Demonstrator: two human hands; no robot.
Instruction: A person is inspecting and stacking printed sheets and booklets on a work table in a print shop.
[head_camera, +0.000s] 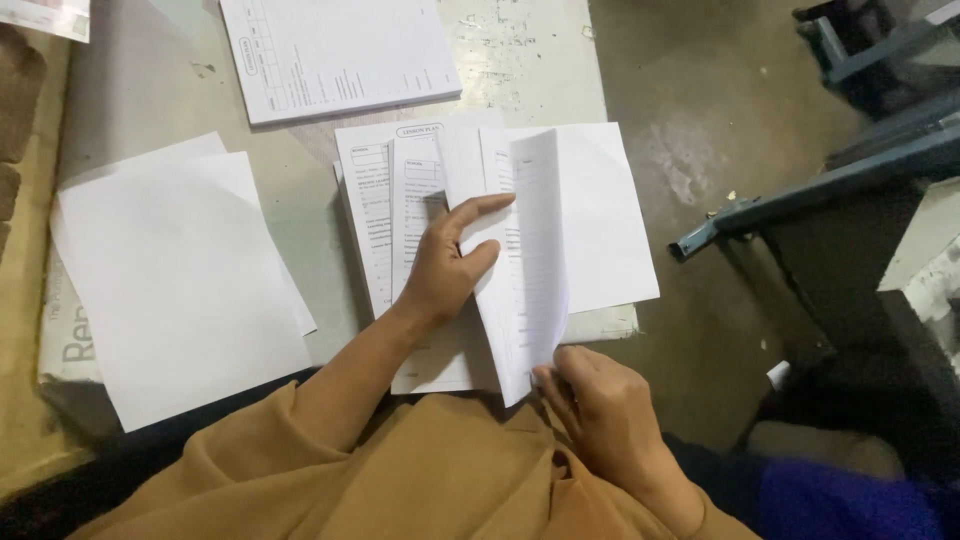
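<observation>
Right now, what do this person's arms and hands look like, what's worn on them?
Both the left hand and right hand are bare: no gloves, rings or watch show. Loose mustard-brown sleeves of soft, folded fabric cover both arms to about the wrists.

- forms (420, 215): white, black print
- blank sheets (180, 285): plain white
- pad (335, 55): white, black ruled tables
- table (300, 200): pale grey-green, scuffed
- sleeves (330, 470): mustard brown
- floor (690, 120): dull brown
- frame (830, 180): blue-grey
</observation>
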